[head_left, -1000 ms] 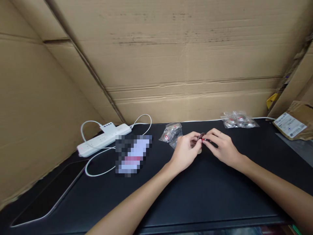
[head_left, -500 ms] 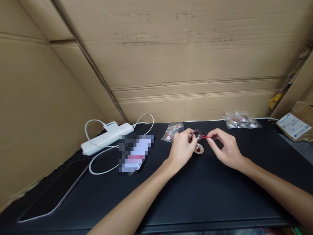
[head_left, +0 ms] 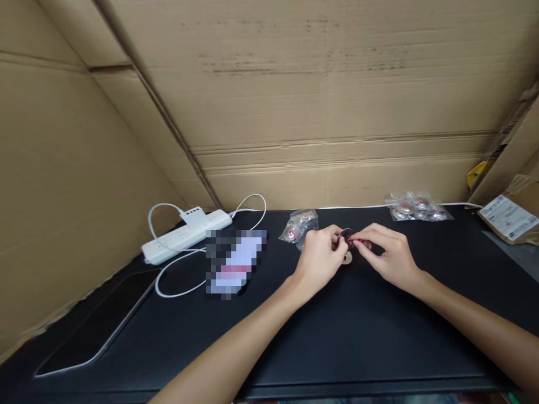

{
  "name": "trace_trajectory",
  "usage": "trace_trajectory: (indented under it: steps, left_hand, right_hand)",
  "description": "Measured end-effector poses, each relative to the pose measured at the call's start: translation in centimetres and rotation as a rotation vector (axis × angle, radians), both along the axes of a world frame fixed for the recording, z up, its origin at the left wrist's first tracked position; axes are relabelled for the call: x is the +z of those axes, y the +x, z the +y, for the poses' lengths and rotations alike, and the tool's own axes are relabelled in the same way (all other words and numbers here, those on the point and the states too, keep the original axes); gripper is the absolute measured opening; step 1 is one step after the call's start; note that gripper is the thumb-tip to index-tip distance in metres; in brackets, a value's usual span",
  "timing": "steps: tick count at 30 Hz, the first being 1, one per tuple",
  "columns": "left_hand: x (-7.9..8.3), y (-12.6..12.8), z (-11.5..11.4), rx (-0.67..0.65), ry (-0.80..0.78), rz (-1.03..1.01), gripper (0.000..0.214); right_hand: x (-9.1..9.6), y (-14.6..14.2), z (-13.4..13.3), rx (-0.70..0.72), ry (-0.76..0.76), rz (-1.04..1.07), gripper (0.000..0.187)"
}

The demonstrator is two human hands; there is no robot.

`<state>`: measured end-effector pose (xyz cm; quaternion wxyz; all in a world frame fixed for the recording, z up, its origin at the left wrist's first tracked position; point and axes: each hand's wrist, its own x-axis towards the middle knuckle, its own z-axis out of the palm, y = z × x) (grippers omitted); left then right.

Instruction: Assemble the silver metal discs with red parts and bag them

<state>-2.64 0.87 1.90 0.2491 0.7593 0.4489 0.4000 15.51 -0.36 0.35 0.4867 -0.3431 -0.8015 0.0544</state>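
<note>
Over the middle of the dark table, my left hand [head_left: 322, 249] pinches a small metal finger cymbal [head_left: 346, 232] by its rim, tilted on edge. From its centre comes a red cord loop [head_left: 357, 240], which my right hand [head_left: 385, 248] grips between thumb and index finger. The fingers of both hands nearly meet and cover much of the cymbal. Below them, a second finger cymbal [head_left: 347, 258] lies on the table, largely hidden by my left fingers. Behind my left hand is a clear plastic bag [head_left: 300, 225] with metal cymbals and red cords inside.
Another bag of cymbals [head_left: 419, 207] lies at the back right, near a labelled brown package [head_left: 511, 216]. On the left are a white power strip [head_left: 185, 238] with cables, a pixelated phone-like object [head_left: 238, 266] and a dark tablet [head_left: 101, 322]. Cardboard walls [head_left: 337, 112] enclose the table.
My right hand has come closer to my left, and the red loop now shows less between them. The held cymbal has shifted slightly right, and the lower cymbal is more covered.
</note>
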Motion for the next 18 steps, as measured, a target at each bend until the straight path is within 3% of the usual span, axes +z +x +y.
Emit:
trace_trajectory:
  steps: [10,18]
  left_hand:
    - [-0.07,0.22,-0.41,-0.075,-0.158,-0.117,0.019]
    - [-0.12,0.38,-0.42,-0.094,-0.183,-0.155,0.018]
  right_hand:
    - [-0.36,0.05,0.14,-0.042,0.017,-0.091,0.015]
    - [-0.28,0.21,0.12,-0.072,0.100,-0.243,0.017]
